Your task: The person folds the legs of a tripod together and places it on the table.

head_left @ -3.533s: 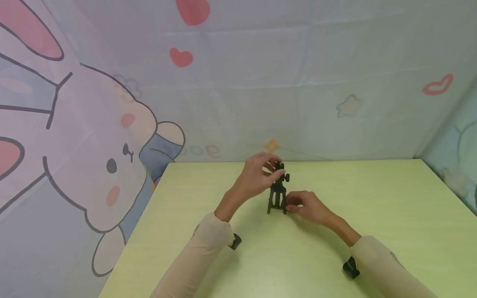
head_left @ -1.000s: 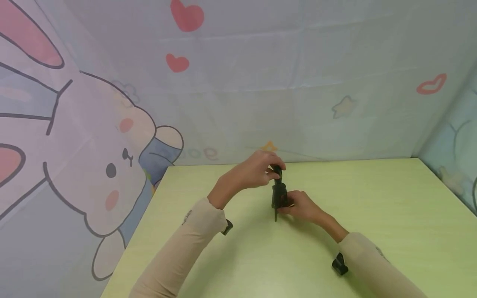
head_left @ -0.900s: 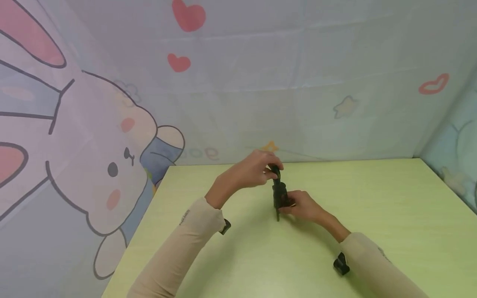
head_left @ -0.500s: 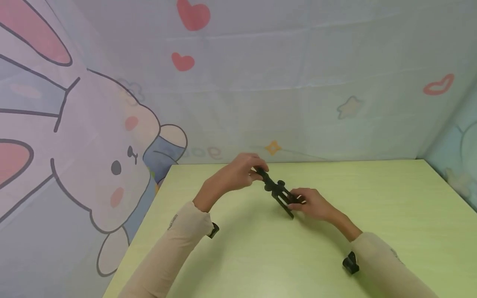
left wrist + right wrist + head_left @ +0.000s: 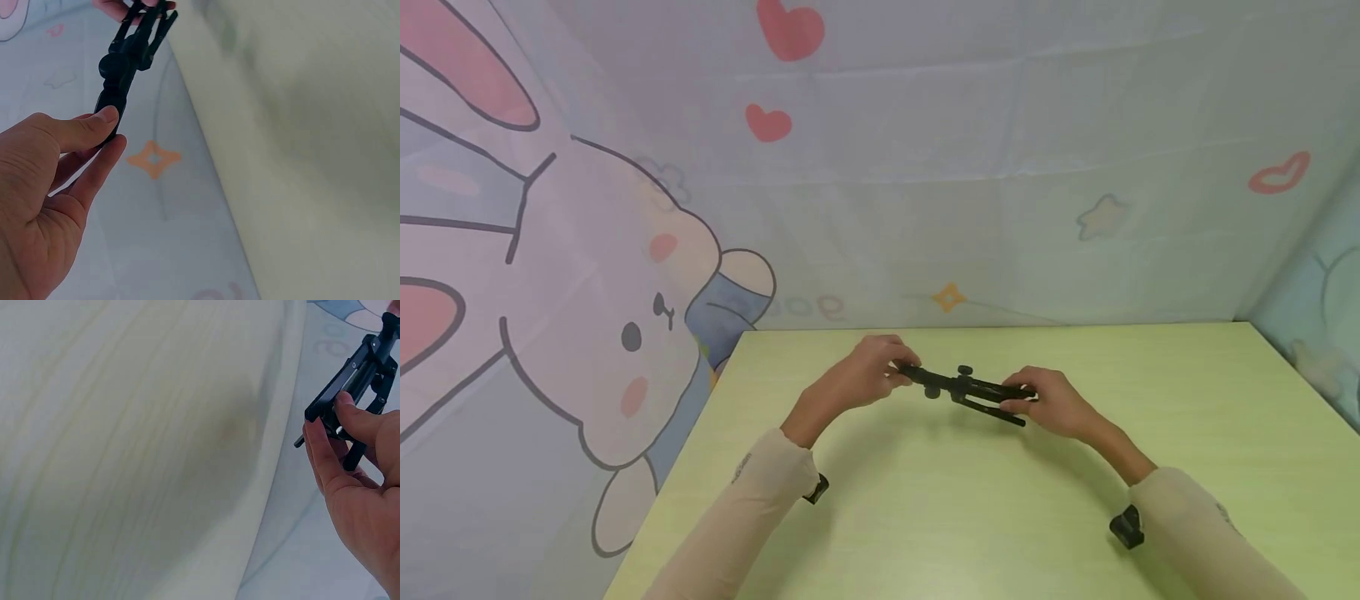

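Note:
A small black tripod [image 5: 958, 386] lies nearly sideways in the air over the table, head to the left and legs to the right. My left hand [image 5: 863, 377] pinches its head end between thumb and fingers, as the left wrist view shows with the tripod [image 5: 119, 65] slanting away from the fingertips. At the other end my right hand [image 5: 1051, 403] grips the legs. In the right wrist view, thumb and fingers close on one leg of the tripod [image 5: 340, 387], while another leg sticks out below. Knobs stand out on both sides near the tripod's middle.
The pale yellow-green table [image 5: 940, 517] runs back to a fabric backdrop [image 5: 1000, 167] printed with hearts, a star and a large rabbit. Black wrist devices [image 5: 1126, 527] hang under both sleeves. Soft shadows fall on the tabletop.
The tripod has gone from upright to tilted, then nearly level. My left hand has moved left and down with its head; my right hand has taken hold of the legs and shifted right.

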A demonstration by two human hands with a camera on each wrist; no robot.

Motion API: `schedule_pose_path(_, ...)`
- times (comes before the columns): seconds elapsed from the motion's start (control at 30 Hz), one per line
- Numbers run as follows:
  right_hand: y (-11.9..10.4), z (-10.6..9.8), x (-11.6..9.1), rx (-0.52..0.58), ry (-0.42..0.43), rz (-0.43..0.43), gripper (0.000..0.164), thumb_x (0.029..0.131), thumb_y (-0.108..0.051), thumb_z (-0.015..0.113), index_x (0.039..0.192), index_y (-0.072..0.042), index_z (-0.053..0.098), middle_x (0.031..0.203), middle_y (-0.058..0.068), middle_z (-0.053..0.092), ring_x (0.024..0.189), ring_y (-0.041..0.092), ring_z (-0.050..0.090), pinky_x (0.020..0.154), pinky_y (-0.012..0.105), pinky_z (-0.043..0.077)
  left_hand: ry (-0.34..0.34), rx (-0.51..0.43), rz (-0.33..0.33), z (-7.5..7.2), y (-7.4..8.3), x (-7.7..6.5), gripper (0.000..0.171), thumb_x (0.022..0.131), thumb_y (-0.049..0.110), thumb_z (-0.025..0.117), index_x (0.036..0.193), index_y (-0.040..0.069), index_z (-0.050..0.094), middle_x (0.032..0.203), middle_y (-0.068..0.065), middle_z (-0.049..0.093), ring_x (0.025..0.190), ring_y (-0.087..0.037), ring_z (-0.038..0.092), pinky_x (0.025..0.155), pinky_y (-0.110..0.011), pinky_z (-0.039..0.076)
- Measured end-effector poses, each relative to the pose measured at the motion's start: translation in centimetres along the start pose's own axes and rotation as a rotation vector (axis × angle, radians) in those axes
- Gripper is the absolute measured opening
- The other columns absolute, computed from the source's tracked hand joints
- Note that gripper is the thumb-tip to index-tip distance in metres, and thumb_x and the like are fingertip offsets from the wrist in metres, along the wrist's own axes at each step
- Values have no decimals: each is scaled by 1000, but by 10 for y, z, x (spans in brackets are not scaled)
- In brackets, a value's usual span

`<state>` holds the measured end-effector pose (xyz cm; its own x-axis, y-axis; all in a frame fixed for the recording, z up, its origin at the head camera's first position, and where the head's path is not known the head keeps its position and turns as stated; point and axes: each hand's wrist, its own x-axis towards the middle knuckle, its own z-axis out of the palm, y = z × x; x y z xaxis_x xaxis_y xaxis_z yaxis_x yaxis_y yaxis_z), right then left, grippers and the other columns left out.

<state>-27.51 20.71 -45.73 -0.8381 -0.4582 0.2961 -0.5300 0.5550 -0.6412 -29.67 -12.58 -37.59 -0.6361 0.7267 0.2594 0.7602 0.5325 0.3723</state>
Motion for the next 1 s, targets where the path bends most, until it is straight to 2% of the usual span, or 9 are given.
schedule_pose_path(0.2,-5,-6,-1,10,18,4,19,91,-5,80,108,2,76,99,6,70,88,23,69,69,29,58,-19,2,-46,13,-4,-6,20,91,-3,77,110,2,77,101,-8,68,90,-19,71,77,-24,57)
schedule_pose_path(0.4,-6,-10,-2,-27,8,-11,17,91,-4,79,106,2,75,97,6,69,86,21,69,70,30,59,-25,24,-43,28,-11,-10,13,92,-1,76,104,3,77,96,-7,67,88,-19,68,74,-22,56)
schedule_pose_path(0.67,-2,-8,-2,-76,10,-25,18,91,-2,79,107,4,75,96,6,68,85,21,67,73,36,61,-3,51,-50,45,-19,-9,13,91,1,77,103,5,77,90,-5,67,87,-19,63,72,-26,53)
schedule_pose_path(1.0,3,-2,-3,-62,-14,18,18,91,-1,79,107,4,75,96,8,67,85,24,69,74,37,62,-33,34,-144,69,-28,-9,17,91,2,77,107,6,76,89,-3,67,90,-20,61,78,-30,52)
